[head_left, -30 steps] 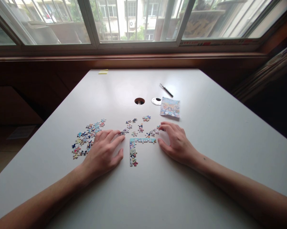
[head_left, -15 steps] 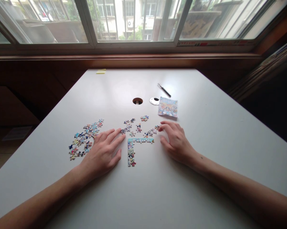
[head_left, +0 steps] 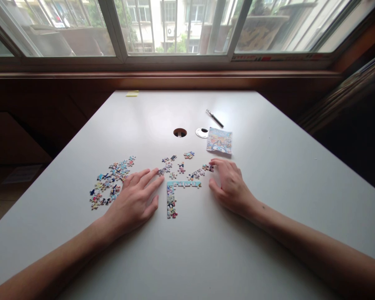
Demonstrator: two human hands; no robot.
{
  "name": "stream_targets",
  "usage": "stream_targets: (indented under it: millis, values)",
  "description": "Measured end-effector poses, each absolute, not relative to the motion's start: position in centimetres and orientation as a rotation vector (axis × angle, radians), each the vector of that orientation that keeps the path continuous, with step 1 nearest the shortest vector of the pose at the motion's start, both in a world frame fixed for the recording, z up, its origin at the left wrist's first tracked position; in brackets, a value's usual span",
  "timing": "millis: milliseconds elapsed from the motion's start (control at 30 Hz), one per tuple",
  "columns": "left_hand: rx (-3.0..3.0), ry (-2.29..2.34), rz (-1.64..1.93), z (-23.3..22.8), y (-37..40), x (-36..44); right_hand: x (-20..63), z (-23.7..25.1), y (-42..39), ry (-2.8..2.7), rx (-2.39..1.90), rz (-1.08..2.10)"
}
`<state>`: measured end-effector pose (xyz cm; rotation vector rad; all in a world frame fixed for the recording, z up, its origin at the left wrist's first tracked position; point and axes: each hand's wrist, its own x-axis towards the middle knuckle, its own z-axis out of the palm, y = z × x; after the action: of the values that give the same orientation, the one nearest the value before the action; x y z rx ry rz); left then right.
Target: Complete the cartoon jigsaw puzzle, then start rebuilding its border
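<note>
My left hand [head_left: 139, 198] lies flat with its fingers spread, between a pile of loose jigsaw pieces [head_left: 120, 168] and the joined part of the puzzle. Its fingertips reach the small cluster of pieces [head_left: 165, 168] in the middle. The joined puzzle edge [head_left: 171, 202] forms an L, with a light blue strip [head_left: 184, 183] along the top and a column running down its left side. My right hand [head_left: 229, 183] rests right of the strip, thumb and fingers apart, holding nothing visible. Its index fingertip is beside the end of a row of loose pieces [head_left: 199, 172].
Behind the right hand lies a small picture sheet [head_left: 219, 141] partly over a round silver cover [head_left: 201, 132]. A dark pen [head_left: 214, 118] is beyond it. The white table [head_left: 187, 258] has a round hole [head_left: 180, 132] and yellow tape [head_left: 132, 93] at its far edge.
My right index finger has drawn back slightly to the right, uncovering the end piece of the row. The left hand and the joined puzzle have stayed put.
</note>
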<state>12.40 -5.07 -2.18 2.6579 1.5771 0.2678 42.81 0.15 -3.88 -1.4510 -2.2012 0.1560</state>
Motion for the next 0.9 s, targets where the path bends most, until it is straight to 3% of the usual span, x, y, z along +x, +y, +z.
stream_targets:
  millis: [900]
  values:
    - [2.676, 1.595, 0.246, -2.13, -5.07, 12.42, 42.73, -3.88, 0.15, -2.178, -1.492, 0.163]
